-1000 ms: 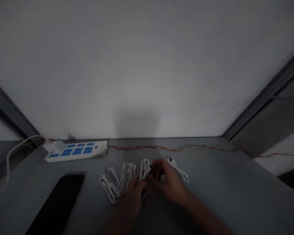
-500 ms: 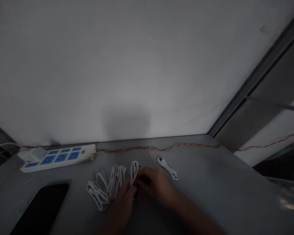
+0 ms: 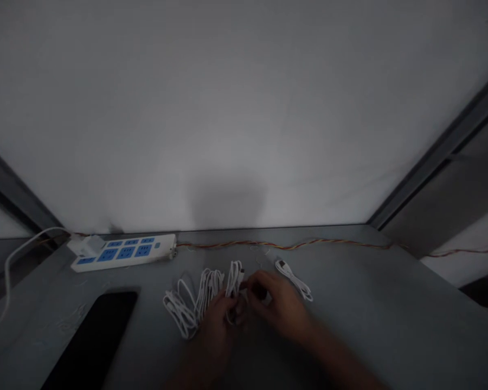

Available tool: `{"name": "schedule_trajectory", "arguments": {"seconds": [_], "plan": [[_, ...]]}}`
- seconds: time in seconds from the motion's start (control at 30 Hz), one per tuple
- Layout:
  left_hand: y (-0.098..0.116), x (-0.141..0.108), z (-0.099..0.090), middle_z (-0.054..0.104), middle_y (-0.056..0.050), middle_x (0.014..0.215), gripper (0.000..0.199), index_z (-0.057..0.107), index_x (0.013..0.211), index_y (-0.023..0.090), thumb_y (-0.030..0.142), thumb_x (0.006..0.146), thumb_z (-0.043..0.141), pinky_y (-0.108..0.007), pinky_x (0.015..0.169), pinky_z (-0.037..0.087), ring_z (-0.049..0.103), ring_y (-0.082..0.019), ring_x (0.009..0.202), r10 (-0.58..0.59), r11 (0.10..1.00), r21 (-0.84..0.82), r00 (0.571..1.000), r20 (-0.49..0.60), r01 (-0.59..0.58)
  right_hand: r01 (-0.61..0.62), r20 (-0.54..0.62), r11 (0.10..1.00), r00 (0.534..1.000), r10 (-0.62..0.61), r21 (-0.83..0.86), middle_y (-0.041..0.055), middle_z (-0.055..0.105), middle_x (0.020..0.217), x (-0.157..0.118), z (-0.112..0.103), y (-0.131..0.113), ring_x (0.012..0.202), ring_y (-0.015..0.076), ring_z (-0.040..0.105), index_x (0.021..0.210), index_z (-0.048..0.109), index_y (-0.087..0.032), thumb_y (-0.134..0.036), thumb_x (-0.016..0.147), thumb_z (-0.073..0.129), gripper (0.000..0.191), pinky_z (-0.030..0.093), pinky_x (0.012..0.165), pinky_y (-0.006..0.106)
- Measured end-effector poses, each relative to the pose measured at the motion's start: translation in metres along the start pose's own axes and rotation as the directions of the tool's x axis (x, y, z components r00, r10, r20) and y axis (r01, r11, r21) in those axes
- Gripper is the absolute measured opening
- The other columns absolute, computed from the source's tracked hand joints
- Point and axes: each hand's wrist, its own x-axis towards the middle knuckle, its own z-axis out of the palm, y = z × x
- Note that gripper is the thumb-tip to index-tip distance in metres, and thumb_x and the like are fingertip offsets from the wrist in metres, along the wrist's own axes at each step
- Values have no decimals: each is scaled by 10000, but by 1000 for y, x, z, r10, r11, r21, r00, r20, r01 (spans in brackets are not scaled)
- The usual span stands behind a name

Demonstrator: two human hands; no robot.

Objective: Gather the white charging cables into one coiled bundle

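Within left hand (image 3: 216,327), coiled white cable (image 3: 233,276)

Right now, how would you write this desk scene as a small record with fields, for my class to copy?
left hand: holds coiled white cable
right hand: fingers curled beside that coil; contact unclear
left of held coil: loosely bundled white cables
right, apart: white USB cable
back left: power strip, blue sockets
front left: flat black object
back: twisted wires
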Motion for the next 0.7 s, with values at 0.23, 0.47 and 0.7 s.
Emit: {"name": "schedule_trajectory", "arguments": {"seconds": [0.23,0.47,0.7], "plan": [[4,-1,-9,391,83,515,302,670,908,133,246,629,680,-208,466,272,332,-63,455,-23,997,-71,997,75,29,40,-77,999,996,-38,23,-11,582,714,1,1,4,624,104,541,750,590,-181,-86,825,551,128,386,594,199],[0,0,-7,452,53,553,254,657,884,183,277,651,618,-225,471,359,427,-107,485,94,983,161,995,-28,-88,72,-2,997,997,-72,-18,16,629,766,2,-1,1,648,124,575,801,638,-187,-155,866,549,114,419,612,217],[-1,-1,-22,690,-59,914,83,651,655,218,281,701,622,-291,723,507,625,-234,910,318,770,598,946,-56,-223,-24,43,998,999,27,-54,20,649,744,3,2,4,659,136,583,816,676,-182,-174,876,546,144,416,613,224]]}}
